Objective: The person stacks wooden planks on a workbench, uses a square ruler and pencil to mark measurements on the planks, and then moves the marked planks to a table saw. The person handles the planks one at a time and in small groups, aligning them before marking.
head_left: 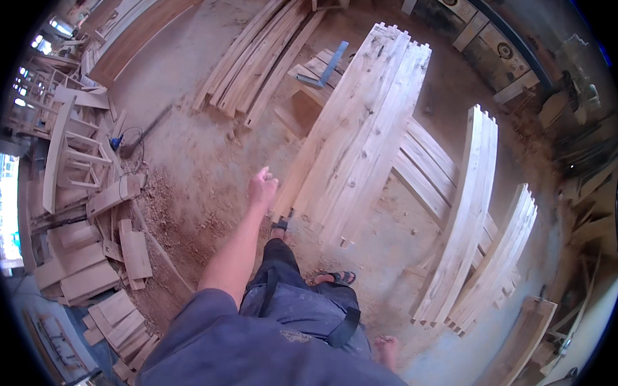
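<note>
My left hand (pixel 263 188) is raised ahead of me on an outstretched arm, its fingers curled into a loose fist with nothing showing in it. It is nearest to the left edge of several long, pale wooden planks (pixel 365 134) laid side by side, with notched far ends. I cannot tell whether hand and wood touch. Low at my right side, my right hand (pixel 386 347) shows only in part. Its fingers look curled in, and nothing can be seen in them.
Two narrower bundles of notched timbers (pixel 474 178) (pixel 501 257) lie to the right across crosswise beams (pixel 425 173). Beyond the planks is a metal try square (pixel 334 63), near stacked long boards (pixel 263 52). Wood offcuts (pixel 82 260) and a cable lie left on the dusty floor.
</note>
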`<state>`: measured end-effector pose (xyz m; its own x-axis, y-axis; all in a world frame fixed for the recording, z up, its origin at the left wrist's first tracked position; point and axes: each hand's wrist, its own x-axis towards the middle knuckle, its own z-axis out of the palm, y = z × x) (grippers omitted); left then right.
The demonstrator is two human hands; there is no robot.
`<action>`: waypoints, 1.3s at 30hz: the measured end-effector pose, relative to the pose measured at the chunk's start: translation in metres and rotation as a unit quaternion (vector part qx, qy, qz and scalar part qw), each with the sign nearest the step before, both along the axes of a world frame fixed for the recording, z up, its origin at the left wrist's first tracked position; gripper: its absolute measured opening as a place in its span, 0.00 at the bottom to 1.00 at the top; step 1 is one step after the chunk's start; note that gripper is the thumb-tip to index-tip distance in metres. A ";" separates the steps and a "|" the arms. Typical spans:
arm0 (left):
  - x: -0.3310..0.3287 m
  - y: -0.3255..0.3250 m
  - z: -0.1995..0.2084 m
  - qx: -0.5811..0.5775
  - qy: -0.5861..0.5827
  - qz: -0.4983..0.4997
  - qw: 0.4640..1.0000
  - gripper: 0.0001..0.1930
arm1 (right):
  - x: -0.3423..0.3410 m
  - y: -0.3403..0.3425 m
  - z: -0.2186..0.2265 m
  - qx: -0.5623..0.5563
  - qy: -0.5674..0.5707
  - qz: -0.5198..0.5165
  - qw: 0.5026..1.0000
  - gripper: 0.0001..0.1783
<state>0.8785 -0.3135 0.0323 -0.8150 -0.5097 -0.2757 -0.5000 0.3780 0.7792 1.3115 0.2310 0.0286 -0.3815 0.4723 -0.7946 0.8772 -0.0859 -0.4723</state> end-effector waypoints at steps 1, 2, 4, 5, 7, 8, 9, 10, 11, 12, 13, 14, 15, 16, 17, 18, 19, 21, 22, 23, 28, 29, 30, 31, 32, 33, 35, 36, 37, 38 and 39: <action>-0.028 -0.012 -0.003 -0.023 0.011 -0.026 0.999 0.29 | 0.005 -0.011 -0.018 -0.025 0.041 -0.042 0.998 0.12; -0.062 -0.025 -0.007 -0.043 0.023 -0.061 0.997 0.30 | 0.014 -0.022 -0.036 -0.048 0.082 -0.085 0.992 0.12; -0.132 -0.042 -0.015 -0.080 0.024 -0.127 0.988 0.32 | 0.016 -0.061 -0.051 -0.069 0.106 -0.138 0.982 0.11; -0.168 -0.047 -0.016 -0.099 0.011 -0.157 0.983 0.34 | 0.023 -0.091 -0.038 -0.070 0.084 -0.149 0.983 0.10; -0.238 -0.054 -0.040 -0.119 0.067 -0.195 0.971 0.33 | 0.038 -0.149 -0.008 -0.064 0.027 -0.158 0.985 0.09; -0.268 -0.062 -0.057 0.001 0.093 -0.153 0.984 0.33 | 0.041 -0.172 0.006 -0.060 -0.013 -0.142 0.988 0.09; -0.300 -0.043 -0.056 0.127 0.052 -0.117 0.984 0.29 | 0.045 -0.192 0.024 -0.038 -0.048 -0.139 0.988 0.09; -0.324 -0.058 -0.069 0.239 0.089 -0.013 0.967 0.20 | 0.042 -0.213 0.031 -0.049 -0.075 -0.123 0.988 0.09; -0.351 -0.069 -0.081 0.342 0.146 0.091 0.924 0.12 | 0.035 -0.231 0.034 -0.053 -0.094 -0.109 0.988 0.09; -0.374 -0.050 -0.068 0.497 0.132 0.127 0.848 0.07 | 0.034 -0.249 0.044 -0.034 -0.106 -0.117 0.987 0.09; -0.385 -0.043 -0.064 0.511 0.138 0.140 0.837 0.06 | 0.031 -0.262 0.049 -0.025 -0.113 -0.122 0.986 0.09; -0.395 -0.040 -0.063 0.521 0.146 0.153 0.827 0.05 | 0.029 -0.273 0.052 -0.022 -0.121 -0.124 0.985 0.09; -0.403 -0.033 -0.061 0.523 0.129 0.184 0.823 0.05 | 0.027 -0.285 0.056 -0.015 -0.128 -0.128 0.983 0.08; -0.411 -0.028 -0.058 0.522 0.113 0.217 0.817 0.05 | 0.026 -0.294 0.061 -0.011 -0.136 -0.131 0.982 0.08; -0.421 -0.023 -0.055 0.506 0.076 0.270 0.816 0.06 | 0.026 -0.303 0.066 -0.007 -0.144 -0.131 0.981 0.08; -0.430 -0.022 -0.054 0.485 0.045 0.321 0.812 0.07 | 0.024 -0.310 0.068 -0.006 -0.147 -0.134 0.980 0.08; -0.436 -0.023 -0.055 0.476 0.040 0.314 0.820 0.07 | 0.023 -0.316 0.068 -0.008 -0.150 -0.133 0.980 0.08; -0.446 -0.029 -0.062 0.459 0.030 0.300 0.836 0.07 | 0.022 -0.325 0.066 -0.009 -0.150 -0.129 0.980 0.08; -0.450 -0.032 -0.071 0.454 0.026 0.262 0.851 0.09 | 0.027 -0.327 0.066 -0.007 -0.150 -0.128 0.980 0.08; -0.449 -0.036 -0.079 0.430 0.044 0.217 0.875 0.11 | 0.031 -0.328 0.065 -0.005 -0.145 -0.124 0.982 0.08; -0.452 -0.047 -0.094 0.090 0.103 -0.148 0.979 0.24 | 0.006 -0.347 0.075 0.028 -0.148 -0.009 0.989 0.10; -0.446 -0.051 -0.097 -0.038 0.106 -0.209 0.971 0.24 | 0.008 -0.349 0.074 0.051 -0.145 0.073 0.985 0.11; -0.437 -0.043 -0.095 -0.159 0.111 -0.270 0.943 0.25 | 0.012 -0.354 0.075 0.041 -0.154 0.057 0.986 0.10; -0.433 -0.037 -0.090 -0.278 0.119 -0.323 0.897 0.26 | 0.014 -0.356 0.072 0.031 -0.159 0.043 0.986 0.10; -0.430 -0.047 -0.101 -0.271 0.095 -0.369 0.884 0.24 | 0.017 -0.360 0.071 0.020 -0.163 0.025 0.986 0.09; -0.425 -0.045 -0.092 -0.297 0.097 -0.400 0.862 0.22 | 0.009 -0.364 0.074 -0.033 -0.135 -0.066 0.988 0.08; -0.413 -0.040 -0.076 -0.316 0.128 -0.480 0.808 0.15 | -0.049 -0.369 0.094 -0.060 -0.106 -0.164 0.979 0.07; -0.412 -0.055 -0.079 -0.318 0.126 -0.474 0.811 0.12 | -0.065 -0.365 0.094 -0.052 -0.112 -0.150 0.981 0.07; -0.411 -0.064 -0.079 -0.347 0.047 -0.484 0.802 0.18 | -0.069 -0.359 0.088 0.008 -0.174 -0.040 0.984 0.07; -0.406 -0.074 -0.077 -0.345 0.048 -0.490 0.799 0.17 | -0.069 -0.356 0.085 0.047 -0.165 -0.006 0.985 0.06; -0.401 -0.080 -0.073 -0.345 0.048 -0.500 0.793 0.16 | -0.076 -0.349 0.087 0.077 -0.161 0.033 0.983 0.05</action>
